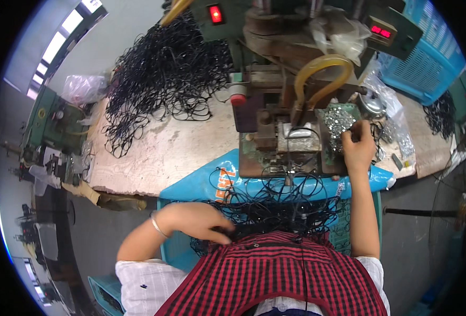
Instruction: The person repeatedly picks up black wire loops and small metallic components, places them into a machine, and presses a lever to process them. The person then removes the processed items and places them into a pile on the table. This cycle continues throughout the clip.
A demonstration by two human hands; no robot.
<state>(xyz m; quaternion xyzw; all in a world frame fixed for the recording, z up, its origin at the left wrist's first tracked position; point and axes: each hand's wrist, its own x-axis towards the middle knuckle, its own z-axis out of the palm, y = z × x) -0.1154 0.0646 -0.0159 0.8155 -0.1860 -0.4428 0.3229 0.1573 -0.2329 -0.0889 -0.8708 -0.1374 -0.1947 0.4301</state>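
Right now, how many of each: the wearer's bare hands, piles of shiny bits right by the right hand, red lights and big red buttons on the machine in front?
Bare hands: 2 (left hand, right hand)
Pile of shiny metal bits: 1
Red lights: 2 (lit switch, digital display)
Big red button: 1
Total: 6

Large orange capitals (225, 185) stand sideways on a blue plastic sheet (196, 181) at the worktop's (135, 166) front edge — smaller pale print (340, 188) (too tiny to make out) sits farther right. Red digits glow on a display (381, 32), upper right.
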